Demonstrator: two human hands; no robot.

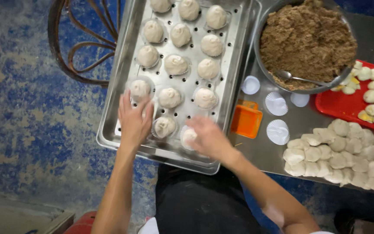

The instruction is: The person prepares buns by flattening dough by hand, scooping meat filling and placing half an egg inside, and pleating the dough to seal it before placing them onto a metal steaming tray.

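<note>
Setting a bun point(188, 136) into the near right corner of the tray point(122, 65), right hand point(208, 138) grasps it, blurred. Left hand point(133, 120) open, fingers spread, flat on tray's near left, fingertips touching another bun point(140, 89). Rows of buns on paper cups fill the tray. Bench point(260, 151) holds filling bowl point(260, 52) with spoon point(297, 78), orange scraper point(246, 119), empty cups point(278, 131), dough discs point(347, 156), red tray point(343, 106).

- Your left hand point(133, 122) and right hand point(208, 138) are bare: no gloves, rings or watch.
- Your forearms are uncovered, with no sleeves reaching them.
- Below, you wear dark, black-looking clothing over your lap.
</note>
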